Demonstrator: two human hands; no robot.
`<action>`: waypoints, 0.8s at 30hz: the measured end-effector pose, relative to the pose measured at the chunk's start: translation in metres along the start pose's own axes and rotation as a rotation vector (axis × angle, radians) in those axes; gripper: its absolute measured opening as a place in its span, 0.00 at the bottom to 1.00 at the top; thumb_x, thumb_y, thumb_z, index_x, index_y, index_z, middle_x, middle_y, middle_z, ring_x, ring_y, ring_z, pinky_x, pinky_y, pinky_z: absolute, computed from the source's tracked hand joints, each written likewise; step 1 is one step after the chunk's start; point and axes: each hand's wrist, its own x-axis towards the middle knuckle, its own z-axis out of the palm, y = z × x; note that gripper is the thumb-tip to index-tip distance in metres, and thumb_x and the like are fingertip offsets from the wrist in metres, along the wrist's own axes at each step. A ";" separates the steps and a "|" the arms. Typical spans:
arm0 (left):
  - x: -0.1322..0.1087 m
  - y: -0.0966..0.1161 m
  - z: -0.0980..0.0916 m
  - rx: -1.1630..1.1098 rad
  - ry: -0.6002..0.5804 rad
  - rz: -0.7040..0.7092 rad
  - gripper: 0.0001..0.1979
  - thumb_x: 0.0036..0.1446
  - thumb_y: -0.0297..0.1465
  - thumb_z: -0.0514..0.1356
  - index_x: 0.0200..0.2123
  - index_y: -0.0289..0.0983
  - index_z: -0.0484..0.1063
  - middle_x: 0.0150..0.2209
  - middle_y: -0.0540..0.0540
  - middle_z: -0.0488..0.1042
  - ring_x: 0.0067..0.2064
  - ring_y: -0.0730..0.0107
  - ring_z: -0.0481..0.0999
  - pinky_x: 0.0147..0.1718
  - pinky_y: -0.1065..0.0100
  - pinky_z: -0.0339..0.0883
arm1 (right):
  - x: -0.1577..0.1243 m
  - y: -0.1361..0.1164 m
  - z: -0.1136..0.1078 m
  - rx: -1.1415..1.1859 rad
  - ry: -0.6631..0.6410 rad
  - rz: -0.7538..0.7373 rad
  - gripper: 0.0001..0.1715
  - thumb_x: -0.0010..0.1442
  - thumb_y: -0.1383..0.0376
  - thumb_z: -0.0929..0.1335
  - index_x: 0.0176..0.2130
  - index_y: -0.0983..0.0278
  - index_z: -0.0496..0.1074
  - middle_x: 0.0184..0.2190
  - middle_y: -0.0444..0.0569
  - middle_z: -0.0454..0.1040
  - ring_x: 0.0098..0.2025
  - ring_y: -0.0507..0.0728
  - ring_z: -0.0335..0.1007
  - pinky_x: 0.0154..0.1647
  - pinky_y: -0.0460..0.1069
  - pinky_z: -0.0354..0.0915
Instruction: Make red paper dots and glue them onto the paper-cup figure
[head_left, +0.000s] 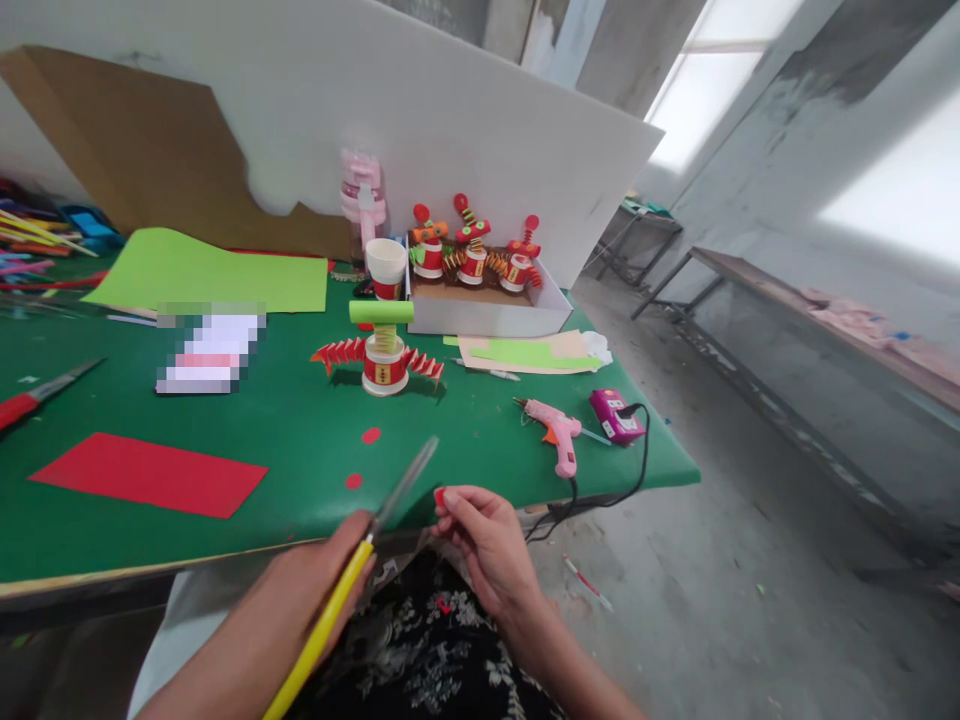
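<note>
- Landmark: paper-cup figure (pixel 383 358) with a light-green paper-roll head and red accordion-fold arms, standing upright on the green table cover (pixel 480 465).
- Left hand (pixel 324 580): fingers clenched around the yellow-handled cutting tool (pixel 352 578). It lies nearer the viewer than the figure, at the table's front edge. The grey blade is blurred and slants up toward the figure; whether it is one blade or a pair cannot be told.
- Right hand (pixel 489 540): thumb and fingertips pinch a small red paper piece (pixel 439 496). It is held in front of the figure and slightly to its right, just beside the blade tip; whether they touch cannot be told.
- Two red paper dots (pixel 370 435) lie on the cover between the figure and the hands.
- Flat red paper sheet (pixel 150 473): left of the figure and nearer the viewer.
- Pink glue gun (pixel 559 437): right of the figure, lying on its side, corded, near a magenta device (pixel 613 414).
- White open box (pixel 487 315): behind and right of the figure, holding three similar figures.
- Judgement: the step in hand looks like trimming the red piece into another dot. A further cut calls for a steady pinch, fingertips clear of the blade, and turning the piece against the edge.
</note>
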 end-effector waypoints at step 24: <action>0.016 -0.040 -0.053 -1.040 0.269 -0.144 0.27 0.48 0.46 0.69 0.45 0.37 0.67 0.21 0.54 0.72 0.16 0.74 0.68 0.12 0.74 0.66 | 0.050 -0.031 -0.008 -1.319 0.019 -0.781 0.12 0.58 0.67 0.70 0.43 0.63 0.79 0.36 0.51 0.79 0.36 0.58 0.74 0.40 0.52 0.68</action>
